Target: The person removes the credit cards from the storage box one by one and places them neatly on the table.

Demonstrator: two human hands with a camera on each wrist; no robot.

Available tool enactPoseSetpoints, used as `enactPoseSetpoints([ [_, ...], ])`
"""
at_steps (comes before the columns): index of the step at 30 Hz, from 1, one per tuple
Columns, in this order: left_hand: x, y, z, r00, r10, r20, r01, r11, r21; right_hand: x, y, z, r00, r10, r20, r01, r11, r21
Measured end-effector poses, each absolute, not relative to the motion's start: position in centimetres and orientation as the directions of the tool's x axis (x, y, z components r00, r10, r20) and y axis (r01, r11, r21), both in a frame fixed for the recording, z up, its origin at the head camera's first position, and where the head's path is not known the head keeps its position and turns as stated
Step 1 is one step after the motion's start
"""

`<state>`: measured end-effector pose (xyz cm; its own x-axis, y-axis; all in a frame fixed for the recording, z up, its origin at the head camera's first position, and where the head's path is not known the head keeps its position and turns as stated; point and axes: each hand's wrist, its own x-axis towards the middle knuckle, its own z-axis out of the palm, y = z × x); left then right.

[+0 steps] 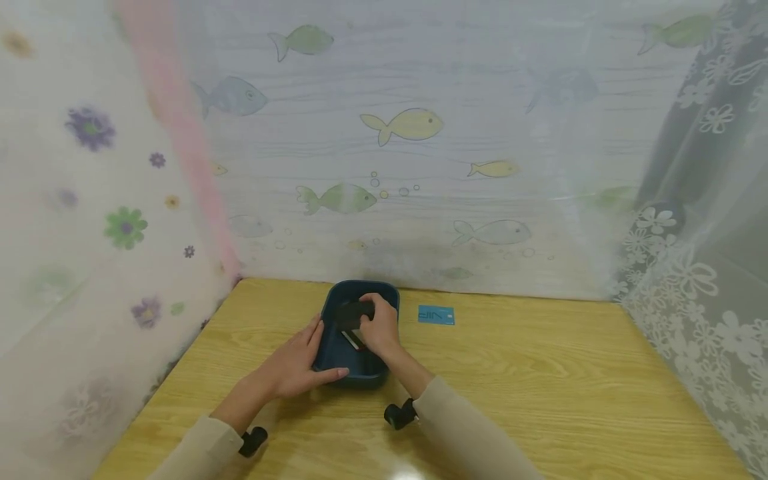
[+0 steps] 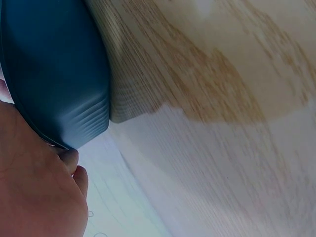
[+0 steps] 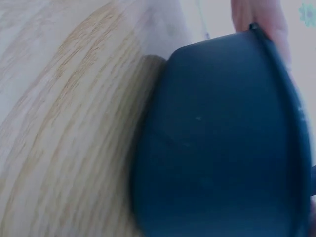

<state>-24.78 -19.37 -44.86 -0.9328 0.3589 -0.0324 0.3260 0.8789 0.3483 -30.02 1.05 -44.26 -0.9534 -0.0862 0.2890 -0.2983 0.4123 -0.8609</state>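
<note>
A dark blue oblong bin (image 1: 361,379) stands on the table in the head view. My right hand (image 1: 381,327) reaches over its right side and grips a black rectangular object (image 1: 354,315) inside it, whose exact kind I cannot tell. Under that object lies a small flat thing with white and dark bands (image 1: 353,340), partly covered. My left hand (image 1: 294,363) rests against the bin's left side, fingers along the wall and thumb stretched across the near rim. Both wrist views show the outer wall of the bin (image 2: 59,74) (image 3: 217,138) close up; the right hand's grip is hidden there.
A blue card (image 1: 436,315) with lettering lies right of the bin on the wood-patterned table (image 1: 540,373). Fish-printed sheeting (image 1: 414,173) hangs behind the table, with flower-printed sheets at both sides. Black wrist devices (image 1: 400,415) show below the sleeves.
</note>
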Motion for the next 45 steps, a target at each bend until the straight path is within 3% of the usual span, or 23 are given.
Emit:
enactPoseSetpoints([
  [7,-24.7,-19.4,-44.7,-0.933,0.358,-0.025,0.328,0.879,0.346,-29.3,3.0,-43.1,-0.947,-0.151,0.282,-0.319,0.362,-0.876],
  [45,-24.6,-19.5,-44.9,-0.934,0.357,-0.013,0.333,0.882,0.334,-29.4,10.0,-42.8,-0.971,-0.116,0.208,-0.235,0.32,-0.918],
])
